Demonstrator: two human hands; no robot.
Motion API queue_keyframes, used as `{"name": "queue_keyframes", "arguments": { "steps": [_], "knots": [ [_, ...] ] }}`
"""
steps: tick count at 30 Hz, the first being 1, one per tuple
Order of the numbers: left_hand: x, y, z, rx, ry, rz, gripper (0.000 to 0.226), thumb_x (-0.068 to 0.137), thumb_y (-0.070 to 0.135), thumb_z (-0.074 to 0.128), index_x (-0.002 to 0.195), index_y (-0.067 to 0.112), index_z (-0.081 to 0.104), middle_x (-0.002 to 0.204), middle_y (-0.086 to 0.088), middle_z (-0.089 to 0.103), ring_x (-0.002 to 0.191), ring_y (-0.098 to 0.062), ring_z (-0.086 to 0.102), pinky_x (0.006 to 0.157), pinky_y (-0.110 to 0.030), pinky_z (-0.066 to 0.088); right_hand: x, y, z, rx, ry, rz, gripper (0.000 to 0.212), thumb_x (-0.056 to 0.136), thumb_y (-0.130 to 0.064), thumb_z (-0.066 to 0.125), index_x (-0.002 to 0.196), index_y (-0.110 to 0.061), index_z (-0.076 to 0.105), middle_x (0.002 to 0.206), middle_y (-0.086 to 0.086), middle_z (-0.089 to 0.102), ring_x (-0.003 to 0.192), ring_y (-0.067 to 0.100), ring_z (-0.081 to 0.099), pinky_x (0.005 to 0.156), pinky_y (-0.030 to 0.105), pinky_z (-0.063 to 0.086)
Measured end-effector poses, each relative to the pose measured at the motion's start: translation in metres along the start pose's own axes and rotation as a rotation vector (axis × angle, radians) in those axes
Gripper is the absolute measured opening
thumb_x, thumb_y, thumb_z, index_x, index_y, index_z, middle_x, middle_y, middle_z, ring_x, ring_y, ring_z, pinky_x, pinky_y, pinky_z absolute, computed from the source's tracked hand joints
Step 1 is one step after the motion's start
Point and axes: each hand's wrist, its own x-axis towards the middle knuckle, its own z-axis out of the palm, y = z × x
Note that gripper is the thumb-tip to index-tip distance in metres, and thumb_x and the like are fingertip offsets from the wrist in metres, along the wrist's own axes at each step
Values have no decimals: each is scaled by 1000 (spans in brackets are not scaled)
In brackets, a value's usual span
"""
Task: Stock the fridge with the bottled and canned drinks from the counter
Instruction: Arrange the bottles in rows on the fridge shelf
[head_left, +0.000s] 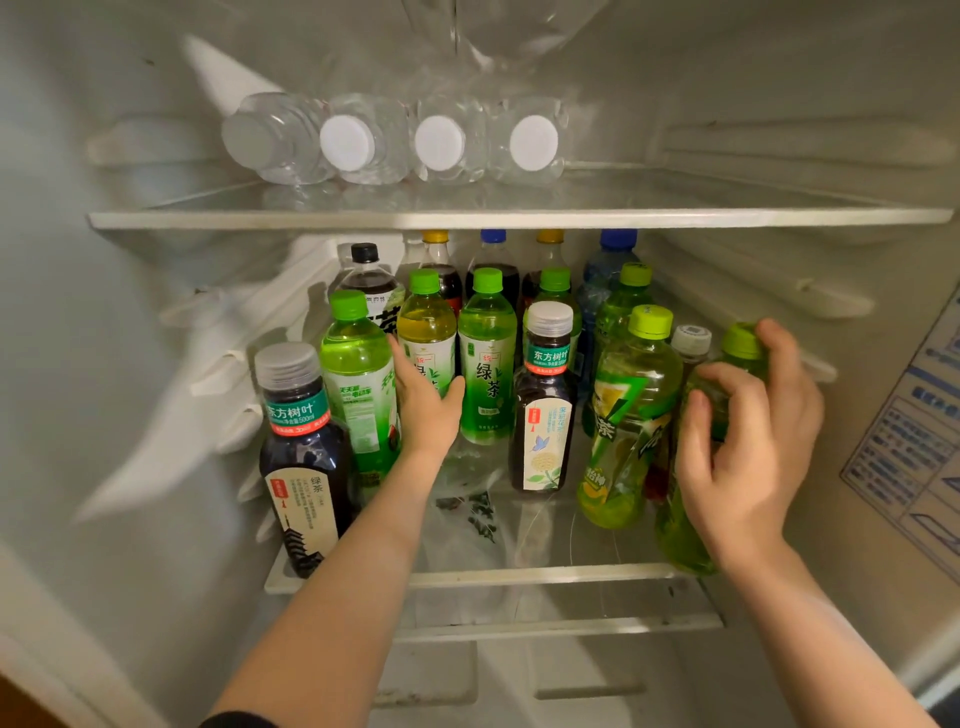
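Observation:
I look into an open fridge. My right hand grips a green tea bottle with a lime cap at the right end of the middle glass shelf. My left hand holds a yellow-green tea bottle in the second row, fingers round its label. Several more green tea bottles and dark tea bottles stand around them. Cola and blue-capped bottles fill the back row.
Several clear water bottles with white caps lie on their sides on the upper shelf. The fridge's right wall carries a printed label. Bare glass shows at the shelf's front middle. A drawer front sits below.

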Motion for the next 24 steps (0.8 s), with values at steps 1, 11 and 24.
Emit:
{"name": "queue_keyframes", "arguments": {
  "steps": [1,11,24],
  "knots": [
    [0,1,0,3,-7,-2,99,85,8,67,150,13,-8,159,-8,0,145,-18,6,102,-13,4,0,1,0,1,1,-3,19,88,-10,53,98,2,62,139,22,43,115,44,45,103,20,21],
    [-4,17,-5,47,-86,-95,106,86,10,65,146,14,-22,158,-10,-13,146,-24,-1,115,-33,6,0,3,-8,18,-24,-28,18,88,-9,55,100,2,62,139,21,42,115,40,46,100,34,27],
    [-106,26,-45,9,367,293,34,81,-4,62,113,3,55,139,-9,37,133,-14,33,112,-22,26,-4,12,-8,49,-26,-60,22,89,-13,56,107,0,62,144,20,39,130,31,37,109,36,23]
  ]
}}
